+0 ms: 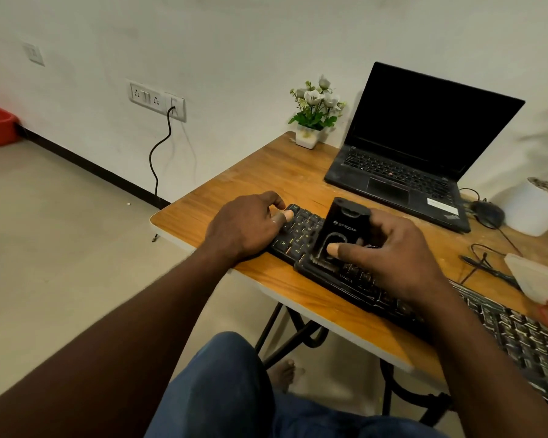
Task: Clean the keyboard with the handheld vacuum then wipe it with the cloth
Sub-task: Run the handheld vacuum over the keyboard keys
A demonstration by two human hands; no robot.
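A long black keyboard (513, 330) lies along the near edge of the wooden table (266, 172), running from the left corner to the lower right. My left hand (244, 227) rests on its left end, fingers curled over the far edge and thumb on the keys. My right hand (396, 254) grips a small black handheld vacuum (342, 230), which stands with its brush end down on the keys, my thumb lying across its front. A pale cloth (538, 276) sits at the right edge of view, partly cut off.
An open black laptop (402, 172) stands behind the keyboard, with a small potted flower (314, 112) to its left. A black mouse (487, 213) and cables (484, 263) lie to the right. A white plant pot (535, 207) stands at the far right.
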